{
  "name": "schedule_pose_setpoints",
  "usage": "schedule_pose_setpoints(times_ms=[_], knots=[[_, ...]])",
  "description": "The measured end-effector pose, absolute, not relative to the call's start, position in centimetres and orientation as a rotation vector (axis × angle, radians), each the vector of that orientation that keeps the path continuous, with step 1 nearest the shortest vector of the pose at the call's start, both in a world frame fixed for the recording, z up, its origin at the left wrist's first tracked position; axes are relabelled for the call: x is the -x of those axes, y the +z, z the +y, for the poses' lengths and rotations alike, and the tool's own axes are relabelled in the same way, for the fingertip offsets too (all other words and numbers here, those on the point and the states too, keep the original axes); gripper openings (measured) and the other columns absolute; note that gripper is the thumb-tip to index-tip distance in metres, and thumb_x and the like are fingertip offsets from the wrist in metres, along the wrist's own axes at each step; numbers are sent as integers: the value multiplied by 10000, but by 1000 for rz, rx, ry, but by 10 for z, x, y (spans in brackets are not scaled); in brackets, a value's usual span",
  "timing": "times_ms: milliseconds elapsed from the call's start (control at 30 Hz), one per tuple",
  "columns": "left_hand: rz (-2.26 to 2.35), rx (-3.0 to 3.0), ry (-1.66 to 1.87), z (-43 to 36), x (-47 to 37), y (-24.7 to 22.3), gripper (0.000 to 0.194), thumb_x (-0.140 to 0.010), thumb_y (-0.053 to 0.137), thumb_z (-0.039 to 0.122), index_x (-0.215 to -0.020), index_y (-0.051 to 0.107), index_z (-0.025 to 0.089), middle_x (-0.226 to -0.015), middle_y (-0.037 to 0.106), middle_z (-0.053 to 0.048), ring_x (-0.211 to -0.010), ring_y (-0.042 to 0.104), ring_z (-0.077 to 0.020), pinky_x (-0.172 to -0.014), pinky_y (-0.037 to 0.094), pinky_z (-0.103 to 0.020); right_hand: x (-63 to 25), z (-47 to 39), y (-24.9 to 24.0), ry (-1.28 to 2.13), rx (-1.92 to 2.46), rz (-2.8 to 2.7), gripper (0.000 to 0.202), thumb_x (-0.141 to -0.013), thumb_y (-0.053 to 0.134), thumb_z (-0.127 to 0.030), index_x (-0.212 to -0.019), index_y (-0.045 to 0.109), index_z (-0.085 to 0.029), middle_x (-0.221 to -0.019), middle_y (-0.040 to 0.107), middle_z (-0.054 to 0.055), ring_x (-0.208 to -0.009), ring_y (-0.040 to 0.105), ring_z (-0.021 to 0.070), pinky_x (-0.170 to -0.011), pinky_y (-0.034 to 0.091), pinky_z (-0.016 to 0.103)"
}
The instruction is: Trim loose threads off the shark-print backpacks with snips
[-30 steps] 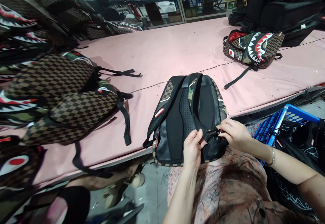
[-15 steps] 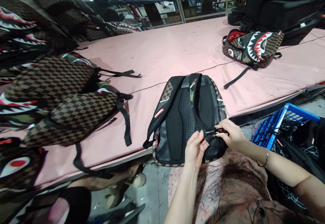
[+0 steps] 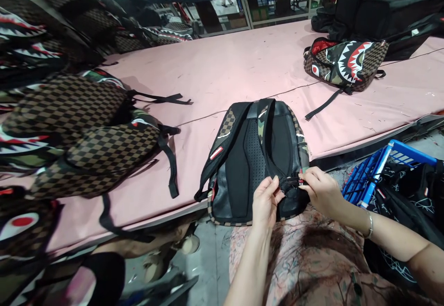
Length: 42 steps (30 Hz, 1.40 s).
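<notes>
A backpack lies back side up at the table's near edge, its lower end over my lap. It has black padding, checkered and camouflage trim and two shoulder straps. My left hand pinches the lower end of a black shoulder strap near the bottom right of the bag. Just to the right, my right hand is closed round small thread snips with dark handles, mostly hidden by the fingers. The snips' tip lies against the dark strap, where I cannot make out the blades.
Checkered backpacks with shark-mouth prints are heaped on the left of the pink table. One more shark-print backpack lies at the right, before black bags. A blue crate with black pieces stands right of me.
My right hand has shifted slightly right and down, turning a little. The snips' metal blade, visible before, no longer shows clearly. My left hand stays on the strap.
</notes>
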<state>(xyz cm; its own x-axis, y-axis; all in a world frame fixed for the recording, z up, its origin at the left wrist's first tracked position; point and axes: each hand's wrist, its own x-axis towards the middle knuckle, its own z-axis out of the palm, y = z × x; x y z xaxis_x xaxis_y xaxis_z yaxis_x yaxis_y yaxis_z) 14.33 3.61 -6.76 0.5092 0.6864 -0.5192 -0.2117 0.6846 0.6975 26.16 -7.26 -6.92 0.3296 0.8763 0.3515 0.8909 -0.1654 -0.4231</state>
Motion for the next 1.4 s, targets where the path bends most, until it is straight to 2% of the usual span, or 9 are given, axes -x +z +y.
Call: schedule_pose_setpoints(times_ms=[167,367,467,600,767,1067,1400], knots=[[859,-533,536,39,-142,-72,285,-543,770,208,-668,524,141,-624,573,35,-509,545,-65,-473,474,-177,-259,-66,-82,126,1839,-1414,142,-856,432,-200,-932,548,-169,-878,557,82,-837,527,201,-731,447,314],[821,-496,433,36,-142,-80,228,-587,739,177,-673,534,130,-641,618,-3,-531,593,-94,-512,510,-210,-256,-55,-88,449,1534,-1113,100,-778,508,-166,-874,525,-188,-797,562,15,-748,545,145,-681,457,267],[822,-547,451,35,-142,-77,244,-575,753,208,-678,547,128,-649,630,-3,-537,601,-97,-510,512,-206,-267,-52,-83,438,1529,-1163,104,-769,541,-166,-870,552,-184,-827,576,27,-782,550,151,-714,452,280],[841,-606,467,36,-140,-72,278,-558,766,258,-665,541,135,-683,644,-18,-602,626,-127,-531,518,-223,-295,-56,-76,344,1544,-1485,112,-823,507,-176,-900,587,-176,-838,586,52,-801,547,164,-729,456,300],[855,-667,464,37,-140,-71,302,-548,770,296,-634,526,139,-621,596,14,-545,589,-101,-519,505,-217,-316,-61,-69,239,1619,-1775,156,-869,466,-229,-933,594,-166,-865,577,72,-804,542,165,-717,463,290],[871,-699,458,36,-143,-70,362,-530,777,320,-576,461,149,-541,492,56,-488,512,-65,-483,482,-193,-317,-58,-61,197,1673,-1958,191,-878,457,-275,-969,591,-175,-858,563,59,-777,526,155,-699,438,265],[841,-718,421,38,-143,-70,362,-532,776,314,-571,456,150,-544,502,51,-496,509,-65,-485,483,-188,-323,-51,-60,291,1536,-1991,200,-881,445,-257,-941,592,-137,-840,565,64,-778,524,149,-687,432,248]])
